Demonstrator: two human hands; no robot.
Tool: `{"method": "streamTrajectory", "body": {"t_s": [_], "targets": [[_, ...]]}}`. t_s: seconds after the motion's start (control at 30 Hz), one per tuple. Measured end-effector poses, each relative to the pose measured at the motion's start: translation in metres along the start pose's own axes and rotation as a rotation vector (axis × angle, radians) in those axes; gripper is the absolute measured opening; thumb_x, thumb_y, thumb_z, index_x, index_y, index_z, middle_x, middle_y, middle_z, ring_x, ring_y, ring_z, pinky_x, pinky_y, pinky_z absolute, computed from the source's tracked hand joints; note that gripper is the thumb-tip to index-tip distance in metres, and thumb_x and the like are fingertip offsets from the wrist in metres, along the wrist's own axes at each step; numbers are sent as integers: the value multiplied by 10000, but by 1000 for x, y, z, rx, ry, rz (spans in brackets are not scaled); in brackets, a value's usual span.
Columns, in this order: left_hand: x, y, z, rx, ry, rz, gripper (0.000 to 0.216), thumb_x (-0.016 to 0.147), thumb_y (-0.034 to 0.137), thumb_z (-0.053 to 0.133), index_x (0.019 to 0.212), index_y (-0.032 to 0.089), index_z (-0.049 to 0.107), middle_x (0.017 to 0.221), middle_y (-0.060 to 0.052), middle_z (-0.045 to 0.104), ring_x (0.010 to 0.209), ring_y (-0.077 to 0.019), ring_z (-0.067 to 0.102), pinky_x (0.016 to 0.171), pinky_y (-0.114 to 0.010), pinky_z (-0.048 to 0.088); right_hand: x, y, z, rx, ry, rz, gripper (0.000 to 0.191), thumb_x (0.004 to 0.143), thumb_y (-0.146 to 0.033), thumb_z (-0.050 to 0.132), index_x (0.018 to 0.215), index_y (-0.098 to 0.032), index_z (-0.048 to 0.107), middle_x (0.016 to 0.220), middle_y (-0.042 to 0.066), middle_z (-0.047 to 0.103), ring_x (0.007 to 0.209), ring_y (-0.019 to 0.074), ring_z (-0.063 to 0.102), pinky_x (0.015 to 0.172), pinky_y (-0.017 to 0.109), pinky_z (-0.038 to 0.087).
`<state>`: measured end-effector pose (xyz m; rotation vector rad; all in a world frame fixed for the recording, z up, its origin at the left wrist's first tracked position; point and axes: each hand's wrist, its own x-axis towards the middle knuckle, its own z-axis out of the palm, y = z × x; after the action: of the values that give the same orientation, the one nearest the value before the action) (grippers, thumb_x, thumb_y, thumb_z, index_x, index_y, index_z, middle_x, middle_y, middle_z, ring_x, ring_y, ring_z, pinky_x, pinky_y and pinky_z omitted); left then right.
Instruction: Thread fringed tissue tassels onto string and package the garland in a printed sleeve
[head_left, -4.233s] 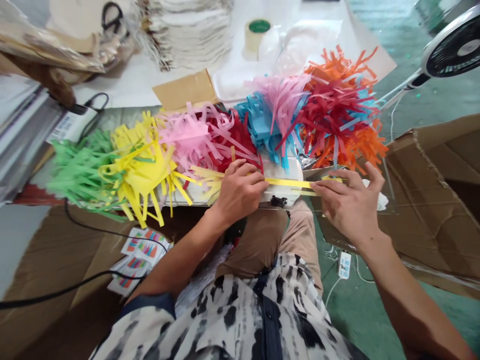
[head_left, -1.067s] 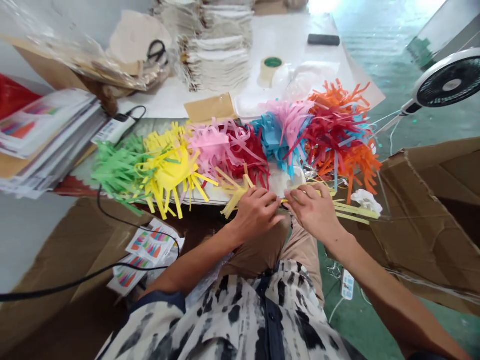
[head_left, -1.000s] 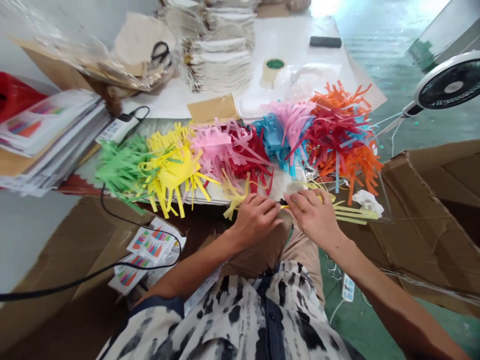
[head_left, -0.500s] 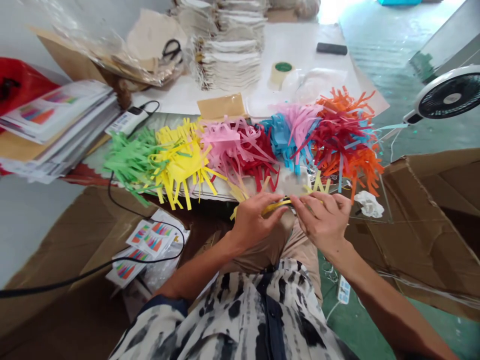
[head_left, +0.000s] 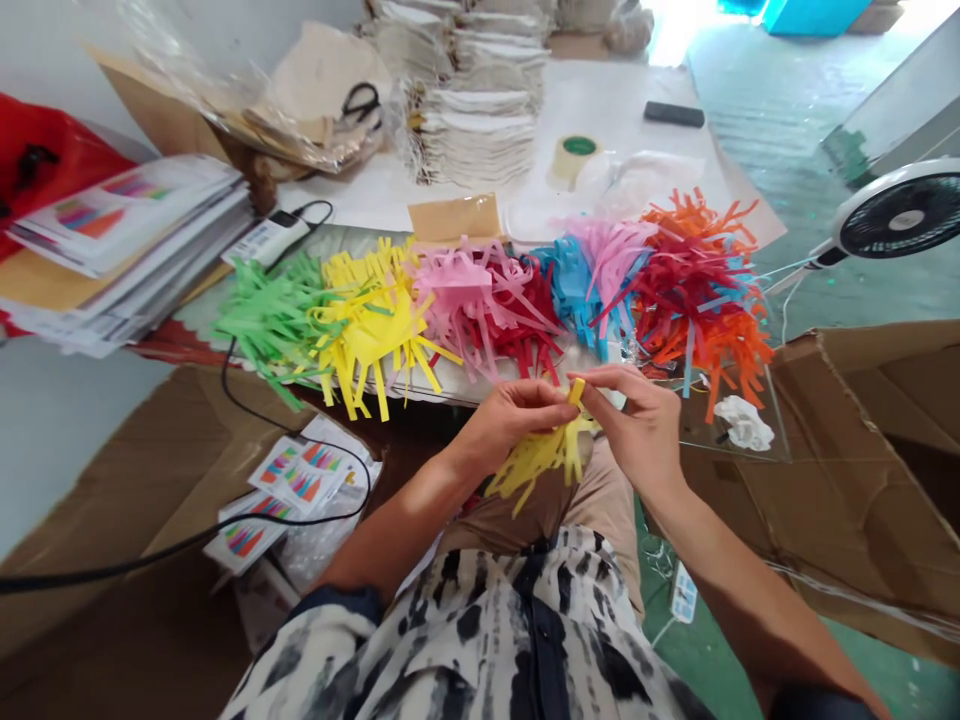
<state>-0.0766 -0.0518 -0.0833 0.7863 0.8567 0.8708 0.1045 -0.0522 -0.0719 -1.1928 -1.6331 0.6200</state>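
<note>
Over my lap I hold a yellow paper tassel (head_left: 541, 463), its cut strips hanging down below my fingers. My left hand (head_left: 514, 415) is closed in a pinch round its top band. My right hand (head_left: 636, 418) pinches the tassel's upper end, where a short yellow fold stands up between thumb and fingers. Just beyond, along the table edge, lie fringed paper bunches: green (head_left: 274, 310), yellow (head_left: 371, 325), pink (head_left: 457, 290), dark red (head_left: 529, 310), blue (head_left: 574, 280) and orange (head_left: 727, 350).
Stacked white bundles (head_left: 480, 130), a tape roll (head_left: 576, 160), scissors (head_left: 361, 102) and a black bar (head_left: 673, 114) lie farther back. Printed packs (head_left: 135, 240) are piled left. A fan (head_left: 900, 210) and cardboard box (head_left: 862, 420) stand right. A black cable (head_left: 300, 522) crosses at left.
The yellow tassel has turned from lying stretched level between my hands, strips pointing away, to hanging downward. My hands have come closer together.
</note>
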Motion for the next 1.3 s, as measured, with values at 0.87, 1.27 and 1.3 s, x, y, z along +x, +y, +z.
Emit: {"method": "streamTrajectory", "body": {"t_s": [0.87, 1.27, 1.3], "targets": [[26, 34, -63, 180, 244, 443, 299, 773, 408, 932, 823, 153, 784, 801, -31, 760, 707, -113, 665, 676, -232, 515, 242, 51, 86, -554, 38, -70, 248, 974, -309, 596, 1014, -201, 816, 990, 94, 807, 913, 253, 724, 884, 380, 521], [44, 25, -77, -94, 112, 258, 379, 719, 395, 971, 954, 151, 802, 903, -58, 796, 770, -141, 721, 743, -257, 556, 317, 101, 132, -1053, -475, 202, 256, 785, -303, 832, 1035, -261, 872, 1169, 110, 819, 1133, 339, 736, 955, 424, 582], [43, 26, -77, -90, 131, 259, 355, 735, 405, 959, 928, 147, 808, 901, -60, 796, 771, -139, 715, 751, -258, 551, 317, 101, 132, -1058, -478, 202, 254, 779, -292, 828, 1026, -256, 873, 1169, 113, 818, 1138, 343, 734, 960, 426, 582]]}}
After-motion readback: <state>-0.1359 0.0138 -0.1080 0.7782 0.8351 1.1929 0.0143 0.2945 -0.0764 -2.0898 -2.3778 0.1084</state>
